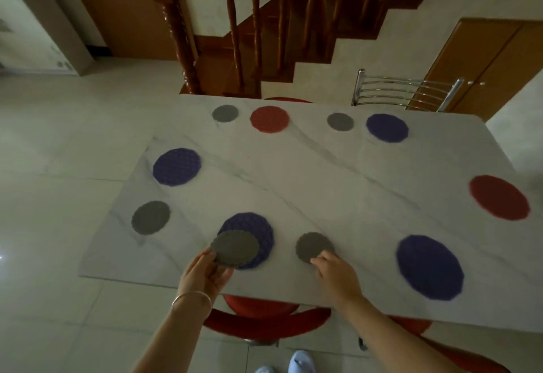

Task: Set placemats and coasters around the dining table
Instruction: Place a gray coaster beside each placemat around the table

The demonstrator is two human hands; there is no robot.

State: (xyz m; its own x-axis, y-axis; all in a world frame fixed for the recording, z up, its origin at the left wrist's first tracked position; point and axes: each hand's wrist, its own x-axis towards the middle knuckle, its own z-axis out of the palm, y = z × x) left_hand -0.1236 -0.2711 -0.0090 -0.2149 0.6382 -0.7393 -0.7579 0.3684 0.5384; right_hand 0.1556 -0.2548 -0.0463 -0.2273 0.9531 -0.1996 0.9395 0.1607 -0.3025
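Observation:
My left hand (205, 275) holds a stack of grey round coasters (235, 247) above the near table edge, partly over a purple placemat (258, 231). My right hand (338, 277) rests its fingertips on a grey coaster (311, 245) lying flat on the white marble table (293, 173). Round placemats lie around the table: purple ones at the near right (429, 267), left (177, 167) and far right (387, 127), red ones at the far side (269, 119) and right end (499, 197). Other grey coasters sit at the left (150, 217) and far side (225, 113), (340, 121).
A red chair seat (264, 318) sticks out under the near table edge, between my arms. A metal chair back (405, 90) stands at the far right. A wooden staircase (264, 34) rises behind the table. Tiled floor spreads to the left.

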